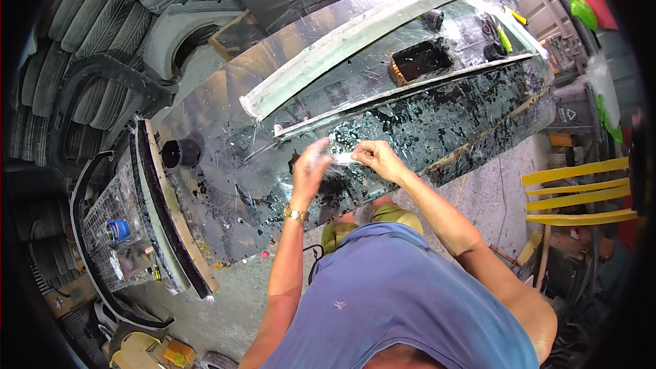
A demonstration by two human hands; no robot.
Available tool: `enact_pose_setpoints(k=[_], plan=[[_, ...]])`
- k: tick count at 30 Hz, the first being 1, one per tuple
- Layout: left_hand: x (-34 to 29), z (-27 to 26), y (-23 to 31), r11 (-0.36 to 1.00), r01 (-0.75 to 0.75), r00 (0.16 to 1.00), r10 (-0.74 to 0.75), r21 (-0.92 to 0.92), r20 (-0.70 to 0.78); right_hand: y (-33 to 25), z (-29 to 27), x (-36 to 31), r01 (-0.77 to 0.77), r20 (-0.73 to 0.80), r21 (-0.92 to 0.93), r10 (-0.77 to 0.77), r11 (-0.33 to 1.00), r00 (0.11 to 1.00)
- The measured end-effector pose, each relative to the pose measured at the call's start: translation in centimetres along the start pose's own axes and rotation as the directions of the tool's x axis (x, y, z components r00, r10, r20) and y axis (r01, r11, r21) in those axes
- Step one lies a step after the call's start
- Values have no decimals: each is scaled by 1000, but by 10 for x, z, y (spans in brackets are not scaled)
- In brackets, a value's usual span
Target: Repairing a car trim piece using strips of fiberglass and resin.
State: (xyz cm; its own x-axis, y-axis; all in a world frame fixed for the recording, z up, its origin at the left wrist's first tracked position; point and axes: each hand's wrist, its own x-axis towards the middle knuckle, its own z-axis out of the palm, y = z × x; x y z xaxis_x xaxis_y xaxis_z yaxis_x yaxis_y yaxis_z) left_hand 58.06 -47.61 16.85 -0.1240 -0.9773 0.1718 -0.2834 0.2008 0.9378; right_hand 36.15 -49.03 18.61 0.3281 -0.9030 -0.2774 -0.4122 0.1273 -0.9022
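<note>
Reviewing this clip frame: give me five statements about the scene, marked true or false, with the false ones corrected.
1. Both hands wear gloves. False: the left hand and right hand are bare.
2. The right hand's fingertips are at a small white thing. True.
3. A gold-coloured watch is on the left wrist. True.
4. A blue container stands mid-worktable. False: the blue container is off to the left of the worktable.
5. Tyres show at the picture's upper left. True.
</note>
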Motion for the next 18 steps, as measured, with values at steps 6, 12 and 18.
enact_pose_setpoints(k=[6, 12, 18], plan=[[-7, 34, -21, 853, 421, 906, -379, -307, 191, 9, -8, 6, 42, -52, 97, -38, 994, 998], [2, 38, -12, 717, 593, 805, -541, -366, 244, 10, 2, 5, 241, -105, 16, -238, 970, 966], [8, 28, -7, 691, 663, 745, -571, -288, 346, 13, -8, 23, -41, 91, -4, 41, 999, 995]])
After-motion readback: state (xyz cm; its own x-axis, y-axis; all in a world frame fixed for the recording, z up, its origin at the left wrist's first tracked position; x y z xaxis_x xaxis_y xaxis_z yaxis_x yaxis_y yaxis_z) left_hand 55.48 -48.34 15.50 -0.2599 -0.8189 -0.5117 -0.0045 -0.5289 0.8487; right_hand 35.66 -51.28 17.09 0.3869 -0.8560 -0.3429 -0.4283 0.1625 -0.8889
